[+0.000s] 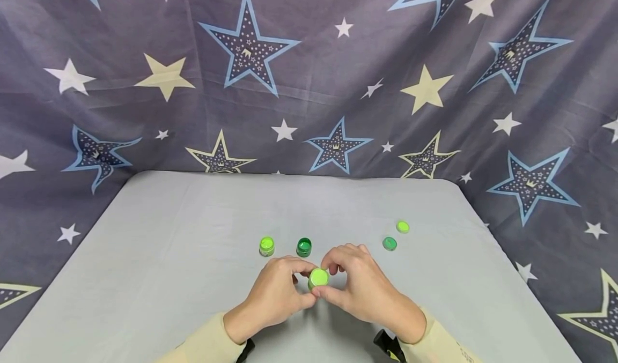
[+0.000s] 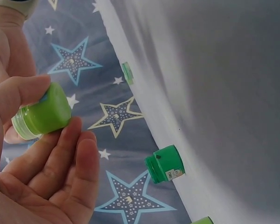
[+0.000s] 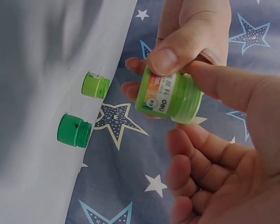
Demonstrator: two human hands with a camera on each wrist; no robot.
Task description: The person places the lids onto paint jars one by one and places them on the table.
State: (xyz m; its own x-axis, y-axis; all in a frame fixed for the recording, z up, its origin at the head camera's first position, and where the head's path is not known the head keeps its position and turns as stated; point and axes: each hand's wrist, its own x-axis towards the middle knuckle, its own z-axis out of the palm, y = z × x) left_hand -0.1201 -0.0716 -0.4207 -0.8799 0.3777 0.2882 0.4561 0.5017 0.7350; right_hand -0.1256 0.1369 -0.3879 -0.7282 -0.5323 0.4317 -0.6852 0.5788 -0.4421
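Observation:
A small light-green paint jar (image 1: 318,279) is held above the table between both hands. My left hand (image 1: 275,293) grips its labelled body (image 3: 161,95) with thumb and fingers. Thumb and index finger of my right hand (image 1: 362,285) pinch the pale lid (image 3: 190,100) at the jar's top; the other fingers of that hand are bent loosely. Beyond the hands stand two uncapped jars, one light green (image 1: 266,246) and one dark green (image 1: 303,247).
To the right, a dark-green lid (image 1: 389,243) and a light-green lid (image 1: 403,227) lie on the pale table cover (image 1: 193,218). Behind the table hangs a dark cloth (image 1: 309,100) printed with stars.

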